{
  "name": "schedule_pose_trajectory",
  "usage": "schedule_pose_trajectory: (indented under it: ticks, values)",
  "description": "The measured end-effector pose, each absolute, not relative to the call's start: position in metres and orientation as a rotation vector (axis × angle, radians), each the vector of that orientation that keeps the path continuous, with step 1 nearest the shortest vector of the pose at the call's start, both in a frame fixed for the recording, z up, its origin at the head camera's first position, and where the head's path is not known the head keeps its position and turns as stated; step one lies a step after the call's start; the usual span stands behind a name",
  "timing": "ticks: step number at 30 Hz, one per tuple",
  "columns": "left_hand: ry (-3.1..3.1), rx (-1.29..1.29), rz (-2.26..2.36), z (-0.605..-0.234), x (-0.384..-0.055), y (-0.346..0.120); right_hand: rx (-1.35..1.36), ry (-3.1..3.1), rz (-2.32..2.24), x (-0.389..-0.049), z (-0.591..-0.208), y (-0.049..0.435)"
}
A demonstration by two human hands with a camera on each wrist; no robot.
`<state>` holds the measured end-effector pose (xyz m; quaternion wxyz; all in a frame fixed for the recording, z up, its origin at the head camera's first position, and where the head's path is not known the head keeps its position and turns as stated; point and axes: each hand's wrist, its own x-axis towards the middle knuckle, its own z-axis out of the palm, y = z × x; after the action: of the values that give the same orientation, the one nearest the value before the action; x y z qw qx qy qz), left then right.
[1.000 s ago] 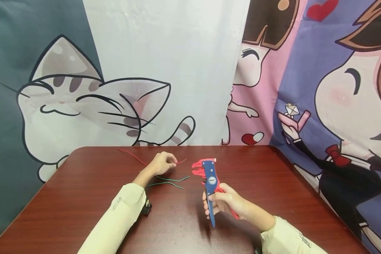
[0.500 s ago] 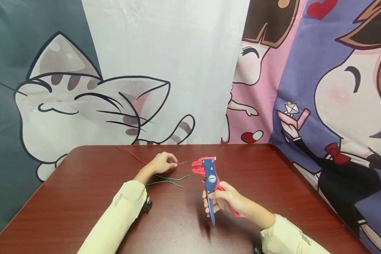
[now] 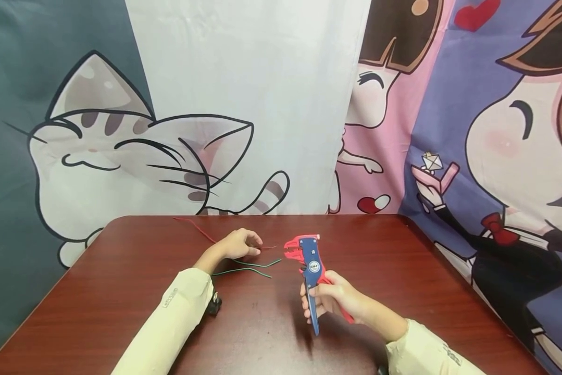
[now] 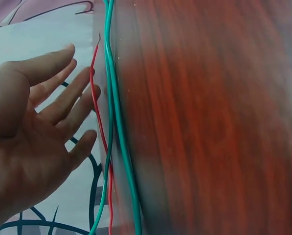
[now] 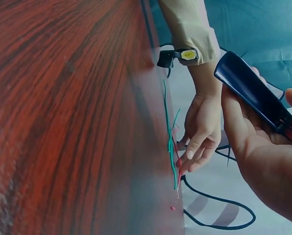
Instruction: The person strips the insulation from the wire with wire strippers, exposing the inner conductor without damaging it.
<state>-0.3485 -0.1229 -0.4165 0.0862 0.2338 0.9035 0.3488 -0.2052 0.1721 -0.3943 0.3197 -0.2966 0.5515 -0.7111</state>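
My left hand [image 3: 237, 245] hovers at the back of the table, its fingers loosely spread. In the left wrist view, its fingertips are right beside a red wire [image 4: 102, 129] whose far end shows a thin bare strand. Two green wires [image 3: 249, 269] lie just in front of that hand. My right hand [image 3: 337, 298] grips a wire stripper [image 3: 311, 255] with a blue body and red jaws and handle. The stripper stands upright, its jaws apart and facing left toward the red wire's bare end. In the right wrist view, its blue handle [image 5: 251, 90] lies across the fingers.
The dark red wooden table [image 3: 262, 333] meets a cartoon-printed cloth [image 3: 262, 104] at its back edge. A tiny red scrap [image 5: 173, 208] lies near the wire ends. A small black camera [image 3: 213, 303] is strapped at the left wrist.
The left fingers have loosened from the red wire and spread, and the hand has shifted slightly nearer. The wire's bare end sits a little lower. The right hand and wire stripper stay almost still.
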Motion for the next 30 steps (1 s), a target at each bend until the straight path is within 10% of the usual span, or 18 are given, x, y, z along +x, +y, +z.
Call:
schedule_pose_trajectory:
  ticks: [30]
  values:
    - [2.674,0.833,1.049,-0.418,-0.329,-0.142,-0.815,1.407,-1.865,-0.208,-0.395,0.164]
